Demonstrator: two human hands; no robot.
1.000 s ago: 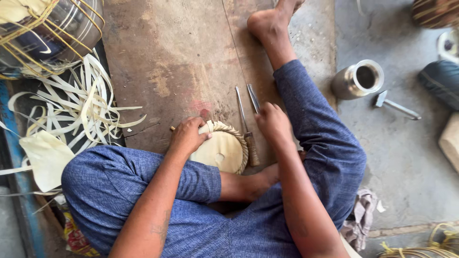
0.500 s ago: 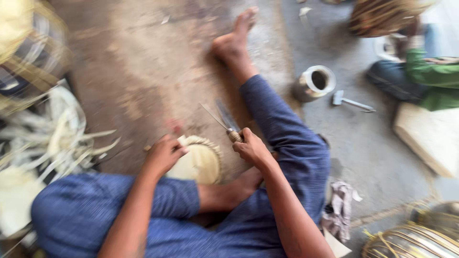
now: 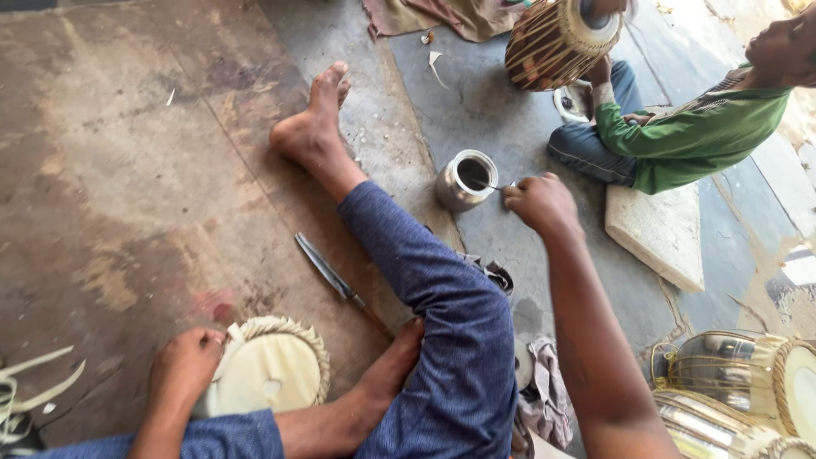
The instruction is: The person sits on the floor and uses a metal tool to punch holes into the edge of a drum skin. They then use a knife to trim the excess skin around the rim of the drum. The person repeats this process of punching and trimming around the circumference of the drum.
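Observation:
I sit on the floor with my legs in blue trousers. My left hand [image 3: 187, 364] grips the edge of a round pale drum head [image 3: 270, 376] with a woven rim, lying on the floor by my knee. My right hand [image 3: 539, 201] is stretched out to the right, fingers closed on a thin metal tool whose tip dips into a small steel pot [image 3: 466, 179]. A long knife [image 3: 330, 274] lies on the floor beside my right leg.
Another person in a green shirt [image 3: 693, 140] sits at the far right with a laced drum [image 3: 557, 38] and a stone slab [image 3: 659, 231]. Metal drum shells [image 3: 735, 387] stand at the lower right. A rag [image 3: 548, 393] lies under my arm. Pale strips [image 3: 25, 382] lie at left.
My right hand has left the drum head and knife area and reached right to the steel pot. The view has swung right; the left hand stays on the drum head.

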